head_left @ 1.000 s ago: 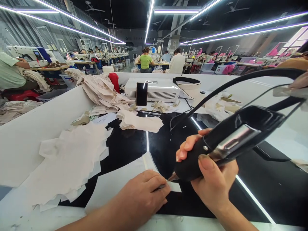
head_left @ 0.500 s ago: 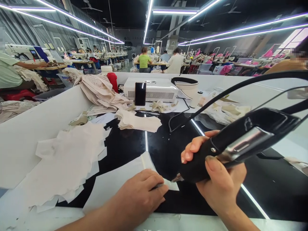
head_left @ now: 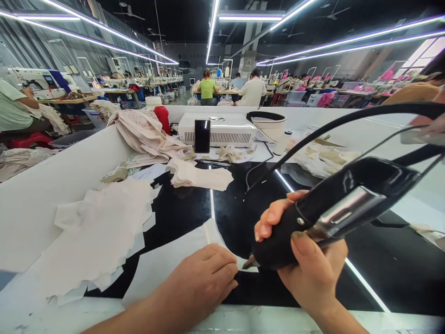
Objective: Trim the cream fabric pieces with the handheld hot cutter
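Note:
My left hand [head_left: 205, 278] rests on a flat white cloth-like piece [head_left: 163, 260] in front of me, its fingers curled and pressed together. What they pinch is hidden. A narrow cream strip [head_left: 210, 229] runs along the piece's curved edge, up to my fingers. My right hand [head_left: 313, 260] is wrapped round a black handheld power tool [head_left: 323, 208] with a metal lever, the thumb beside the lever. The tool's pointed metal tip [head_left: 248, 263] is at the narrow right end of the white piece, close to my left fingertips. A thick black cable [head_left: 333, 123] curves above the tool.
Stacked pale cut pieces [head_left: 93, 236] lie left, with a smaller stack [head_left: 201, 175] ahead. Behind stand a white vented box [head_left: 229, 132], a phone [head_left: 202, 136] and heaped beige fabric [head_left: 146, 132]. Low white walls [head_left: 52, 195] edge the table. Several people work beyond.
My right hand and the tool have moved slightly left, bringing the tip nearer my left fingers. A small dark sliver between my left fingers is no longer visible.

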Motion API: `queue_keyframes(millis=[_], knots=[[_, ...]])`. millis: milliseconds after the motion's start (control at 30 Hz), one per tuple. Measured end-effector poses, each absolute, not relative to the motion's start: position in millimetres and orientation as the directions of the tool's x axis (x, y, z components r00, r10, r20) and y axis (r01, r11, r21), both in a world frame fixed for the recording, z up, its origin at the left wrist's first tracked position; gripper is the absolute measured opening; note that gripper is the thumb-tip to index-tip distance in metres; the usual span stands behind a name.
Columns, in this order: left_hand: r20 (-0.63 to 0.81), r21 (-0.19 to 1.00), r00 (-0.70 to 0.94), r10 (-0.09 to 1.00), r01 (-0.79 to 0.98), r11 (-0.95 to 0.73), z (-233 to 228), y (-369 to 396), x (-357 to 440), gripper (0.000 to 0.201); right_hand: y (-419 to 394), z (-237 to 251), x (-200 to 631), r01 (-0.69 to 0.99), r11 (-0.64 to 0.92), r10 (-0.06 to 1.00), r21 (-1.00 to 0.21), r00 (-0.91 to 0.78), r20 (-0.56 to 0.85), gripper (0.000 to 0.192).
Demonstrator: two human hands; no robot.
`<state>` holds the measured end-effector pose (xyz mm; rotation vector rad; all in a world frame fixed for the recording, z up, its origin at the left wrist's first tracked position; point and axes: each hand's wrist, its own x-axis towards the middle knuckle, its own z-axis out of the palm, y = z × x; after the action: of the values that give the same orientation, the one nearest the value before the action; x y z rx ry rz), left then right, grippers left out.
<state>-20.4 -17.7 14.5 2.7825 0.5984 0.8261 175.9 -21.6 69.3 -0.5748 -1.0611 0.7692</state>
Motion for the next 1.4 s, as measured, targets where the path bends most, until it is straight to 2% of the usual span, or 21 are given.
queue_keyframes(millis=[267, 500, 833, 933, 1067, 1300, 1400], knots=[[0.478, 0.300, 0.763, 0.434, 0.322, -0.898, 12, -18, -20, 0.017, -25, 70, 176, -0.245, 0.594, 0.802, -0.766, 0.257, 0.539, 0.032], [0.484, 0.279, 0.767, 0.422, 0.322, -0.905, 10, -17, -21, 0.023, -26, 73, 186, -0.251, 0.624, 0.774, -0.740, 0.329, 0.542, 0.035], [0.469, 0.270, 0.777, 0.419, 0.326, -0.906, 10, -17, -23, 0.024, -27, 69, 185, -0.230, 0.620, 0.778, -0.750, 0.303, 0.550, 0.030], [0.477, 0.324, 0.757, 0.447, 0.321, -0.890, 14, -17, -28, 0.023, -26, 68, 184, -0.225, 0.615, 0.781, -0.756, 0.305, 0.545, 0.031], [0.431, 0.411, 0.726, 0.536, 0.372, -0.833, 23, -8, -42, 0.023, -20, 66, 187, -0.210, 0.615, 0.779, -0.760, 0.310, 0.545, 0.035], [0.353, 0.274, 0.774, 0.526, 0.452, -0.849, 29, 3, -62, 0.028, 7, 63, 202, -0.158, 0.641, 0.746, -0.751, 0.359, 0.561, 0.033], [0.291, 0.277, 0.785, 0.547, 0.478, -0.834, 34, -8, -59, 0.026, 17, 63, 205, -0.138, 0.646, 0.739, -0.751, 0.362, 0.569, 0.028]])
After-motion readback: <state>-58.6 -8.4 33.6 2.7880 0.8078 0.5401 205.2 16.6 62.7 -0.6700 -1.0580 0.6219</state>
